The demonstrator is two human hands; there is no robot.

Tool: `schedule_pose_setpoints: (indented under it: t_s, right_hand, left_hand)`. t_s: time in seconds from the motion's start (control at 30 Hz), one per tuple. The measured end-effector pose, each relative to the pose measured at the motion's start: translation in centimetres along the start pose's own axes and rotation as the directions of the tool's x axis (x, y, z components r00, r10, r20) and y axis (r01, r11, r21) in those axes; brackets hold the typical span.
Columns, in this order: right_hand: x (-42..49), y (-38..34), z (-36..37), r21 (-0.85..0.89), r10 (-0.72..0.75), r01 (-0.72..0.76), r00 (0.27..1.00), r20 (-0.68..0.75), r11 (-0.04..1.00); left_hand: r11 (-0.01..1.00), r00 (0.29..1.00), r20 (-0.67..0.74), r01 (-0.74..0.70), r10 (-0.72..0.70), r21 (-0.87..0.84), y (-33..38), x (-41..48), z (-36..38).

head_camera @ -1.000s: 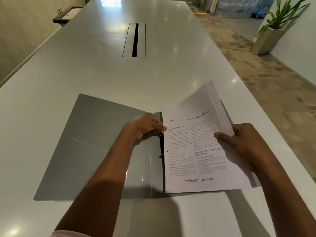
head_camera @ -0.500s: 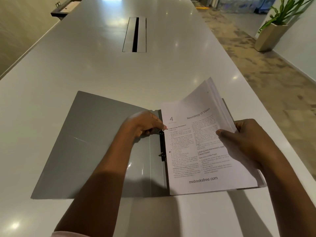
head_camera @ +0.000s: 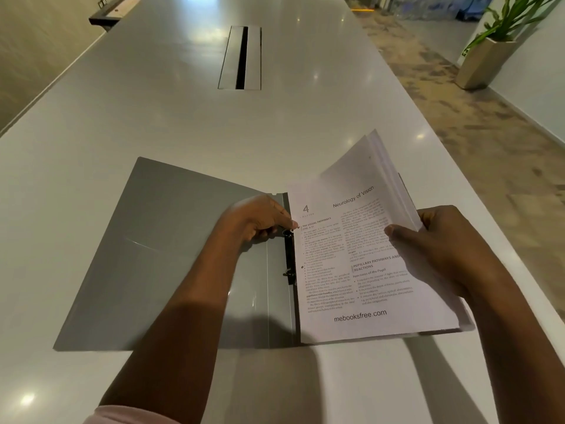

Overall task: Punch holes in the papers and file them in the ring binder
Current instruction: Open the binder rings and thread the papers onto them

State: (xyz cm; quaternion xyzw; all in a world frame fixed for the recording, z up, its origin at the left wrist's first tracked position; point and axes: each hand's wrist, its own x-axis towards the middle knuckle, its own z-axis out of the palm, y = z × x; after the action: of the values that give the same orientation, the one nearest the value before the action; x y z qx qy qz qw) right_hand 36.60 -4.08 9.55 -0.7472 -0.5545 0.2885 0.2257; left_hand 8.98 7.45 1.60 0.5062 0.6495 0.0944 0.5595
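A grey ring binder (head_camera: 171, 258) lies open and flat on the white table, its black ring mechanism (head_camera: 289, 260) running down the spine. A stack of printed papers (head_camera: 345, 264) headed "Neurology of Vision" rests on the binder's right half. My right hand (head_camera: 440, 249) grips the stack's right edge and bends it upward. My left hand (head_camera: 260, 220) pinches the top left edge of the papers at the upper ring. A punched hole shows by the lower ring. Whether the rings pass through the holes is hidden.
The long white table (head_camera: 183, 123) has a metal cable hatch (head_camera: 240, 58) in its middle. Its right edge runs close beside the binder, with patterned floor beyond. A potted plant (head_camera: 486, 56) stands at the far right. A dark tray (head_camera: 113, 10) sits far left.
The papers have slid a little right and settled lower on the binder's right half. Both hands kept their hold. The view shifted slightly.
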Motion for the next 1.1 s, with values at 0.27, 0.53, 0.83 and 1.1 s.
schedule_pose_setpoints:
  t_s: [0.27,0.53,0.83,1.1]
  right_hand:
    - [0.2,0.1,-0.2,-0.001,0.002,-0.002,1.000,-0.013,1.000]
    - [0.2,0.7,-0.4,-0.016,0.017,-0.017,1.000,-0.012,1.000]
    - [0.1,1.7,-0.1,0.007,0.033,-0.033,0.999,0.021,0.999]
    - [0.5,2.3,0.0,0.056,0.034,-0.037,0.998,0.055,0.998]
  left_hand:
    - [1.000,1.000,-0.022,-0.005,0.004,-0.010,0.1,0.1,0.8]
    - [0.950,0.935,-0.268,-0.277,0.232,-0.144,-0.2,-3.7,1.7]
    - [0.986,0.988,0.156,0.028,-0.002,-0.163,-4.0,-5.0,3.1]
    - [0.963,0.977,0.209,0.083,-0.029,-0.255,-5.2,-4.6,3.7]
